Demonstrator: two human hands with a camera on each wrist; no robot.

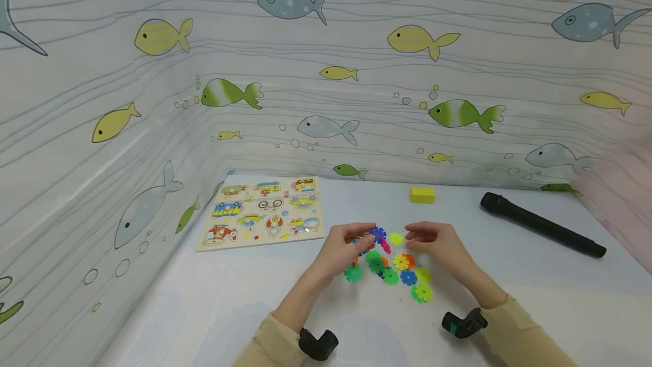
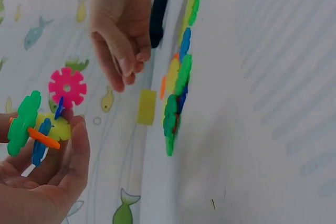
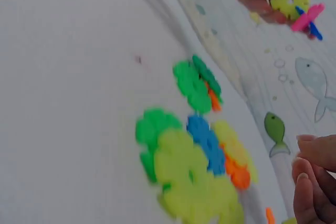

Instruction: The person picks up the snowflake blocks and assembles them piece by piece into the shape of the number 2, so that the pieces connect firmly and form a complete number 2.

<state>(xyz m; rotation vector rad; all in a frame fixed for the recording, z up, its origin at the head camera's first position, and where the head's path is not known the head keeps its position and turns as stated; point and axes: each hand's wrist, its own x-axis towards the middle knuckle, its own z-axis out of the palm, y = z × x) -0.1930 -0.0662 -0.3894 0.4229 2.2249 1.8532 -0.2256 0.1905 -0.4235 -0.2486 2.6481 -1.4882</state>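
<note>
My left hand (image 1: 342, 249) holds a cluster of notched plastic discs above the table, gripped between thumb and fingers. In the left wrist view it joins a green disc (image 2: 24, 123), an orange disc (image 2: 44, 137), blue ones, a yellow disc (image 2: 62, 128) and a pink disc (image 2: 67, 87) at its upper end. My right hand (image 1: 437, 240) hovers to the right of the cluster, apart from it, fingers loosely bent; nothing shows between them. Beneath and between the hands lie several loose discs, among them a blue disc (image 1: 408, 277) and a green disc (image 1: 390, 276).
A wooden picture puzzle board (image 1: 265, 214) lies at the back left. A yellow block (image 1: 423, 195) sits toward the back, and a black microphone-like stick (image 1: 542, 224) lies on the right. A fish-patterned curtain (image 1: 326, 95) borders the table (image 1: 377, 333) behind and at left.
</note>
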